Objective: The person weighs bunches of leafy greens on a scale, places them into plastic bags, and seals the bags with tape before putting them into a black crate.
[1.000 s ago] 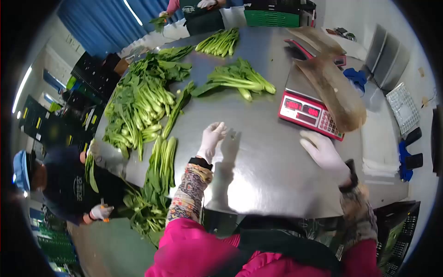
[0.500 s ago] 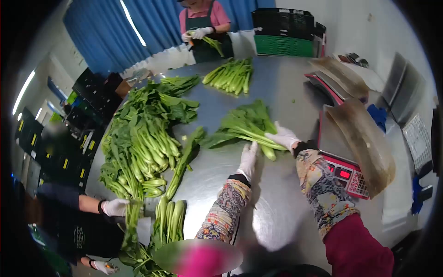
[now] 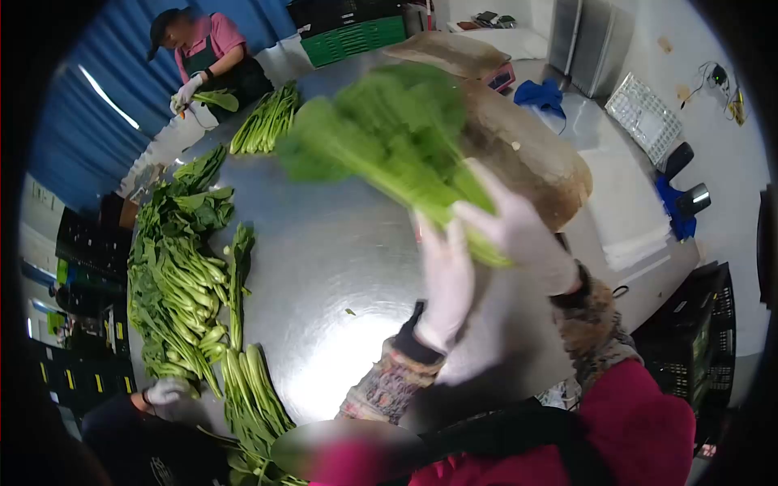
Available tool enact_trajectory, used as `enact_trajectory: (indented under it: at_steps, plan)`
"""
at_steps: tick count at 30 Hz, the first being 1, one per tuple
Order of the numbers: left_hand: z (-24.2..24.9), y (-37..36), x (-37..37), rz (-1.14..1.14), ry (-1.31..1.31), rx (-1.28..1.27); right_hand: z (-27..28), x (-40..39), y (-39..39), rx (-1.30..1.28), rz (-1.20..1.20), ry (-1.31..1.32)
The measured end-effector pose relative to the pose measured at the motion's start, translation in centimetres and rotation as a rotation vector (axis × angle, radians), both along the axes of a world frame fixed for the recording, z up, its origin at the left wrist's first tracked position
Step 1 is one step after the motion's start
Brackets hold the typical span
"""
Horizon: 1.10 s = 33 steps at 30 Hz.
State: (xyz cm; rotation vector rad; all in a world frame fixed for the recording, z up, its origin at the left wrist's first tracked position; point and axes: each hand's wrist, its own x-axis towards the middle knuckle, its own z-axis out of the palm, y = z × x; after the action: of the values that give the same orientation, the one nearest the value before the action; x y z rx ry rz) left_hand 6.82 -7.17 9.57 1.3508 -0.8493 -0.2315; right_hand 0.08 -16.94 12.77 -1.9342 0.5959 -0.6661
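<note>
A bunch of leafy greens with thick pale stems [image 3: 389, 134], blurred by motion, is held up above the metal table [image 3: 324, 267]. My right hand [image 3: 519, 231], in a white glove, closes round the stems from the right. From below, my gloved left hand [image 3: 446, 279] grips the same stems, its fingers pressed against them. Behind the bunch, a curved brown scale tray [image 3: 539, 154] is partly covered by the leaves and my right hand.
A long heap of greens [image 3: 174, 283] lies along the table's left side, with more stems [image 3: 247, 385] nearer me. A co-worker [image 3: 215, 61] stands at the far left behind a small pile [image 3: 267, 121]. Another person's gloved hand [image 3: 166, 391] touches the heap. Black crates [image 3: 689, 340] stand right.
The bunch has come up off the table in my hands, with my left hand now on the stems. My view has swung to the right.
</note>
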Motion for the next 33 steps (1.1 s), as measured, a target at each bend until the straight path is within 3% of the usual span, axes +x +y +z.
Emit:
enact_trajectory:
  at_steps: [1, 3, 4, 5, 7, 8, 9, 11, 13, 14, 15, 16, 17, 19, 24, 26, 27, 29, 33]
  plan:
    - [1.9, -1.5, -2.0, -0.023, -0.088, 0.011, 2.1, -2.2, -1.5, 0.013, -0.038, 0.02]
    - [1.6, -6.6, -4.2, -0.101, 0.123, 0.031, 1.2, -5.1, -6.3, -0.004, -0.115, 0.042]
    - [1.2, -9.0, -5.1, -0.052, 0.073, 0.116, 0.7, -5.7, -8.7, -0.018, -0.1, 0.045]
    - [0.9, -11.0, -5.5, -0.005, 0.023, 0.207, 0.1, -6.1, -11.2, -0.188, -0.125, 0.163]
    - [1.5, -14.5, -5.2, 0.029, -0.132, 0.803, -1.2, -5.6, -14.7, -0.41, -0.127, 0.473]
    - [-0.4, -16.2, -4.7, 0.023, -0.292, 0.926, -3.0, -4.7, -16.3, -0.382, -0.01, 0.607]
    - [-2.4, -17.2, -4.1, 0.017, -0.451, 1.045, -6.7, -3.6, -18.1, -0.554, -0.034, 0.73]
    - [-1.3, -16.2, -3.8, 0.018, -0.584, 0.949, -8.5, -2.5, -20.8, -0.787, -0.049, 0.691]
    - [0.7, -13.7, -3.2, 0.09, -0.602, 0.913, -7.0, -2.7, -20.3, -0.939, -0.151, 0.538]
    - [0.7, -12.2, -1.9, 0.049, -0.559, 0.749, -4.7, -3.7, -20.4, -0.924, -0.065, 0.528]
    - [0.7, -10.4, -1.1, 0.046, -0.339, 0.528, -2.7, -4.5, -20.7, -0.913, 0.026, 0.513]
    - [-0.1, -8.9, 0.3, 0.093, -0.238, 0.53, -2.7, -5.3, -21.8, -0.866, 0.029, 0.42]
    - [1.6, -6.7, 1.0, 0.009, 0.065, 0.603, -2.9, -6.1, -23.1, -0.821, 0.031, 0.326]
    - [-1.2, -3.1, 3.8, 0.06, 0.267, 0.51, -2.1, -7.8, -23.7, -0.551, 0.032, 0.266]
    - [-4.1, 3.9, 4.2, 0.304, 0.261, 0.547, -4.8, -9.3, -29.0, -0.363, 0.004, 0.423]
    - [-4.5, 4.3, 3.2, 0.287, 0.366, 0.454, -5.8, -8.6, -30.6, -0.067, 0.029, 0.375]
    - [-4.6, 4.0, 2.6, 0.278, 0.384, 0.437, -6.0, -8.0, -30.9, -0.068, 0.045, 0.367]
    - [-4.5, 2.2, 1.6, 0.218, 0.41, 0.466, -6.3, -6.7, -31.4, 0.165, 0.017, 0.325]
    - [-4.1, -3.5, -0.3, -0.022, 0.543, 0.413, -5.4, -5.6, -28.1, 0.178, 0.013, 0.336]
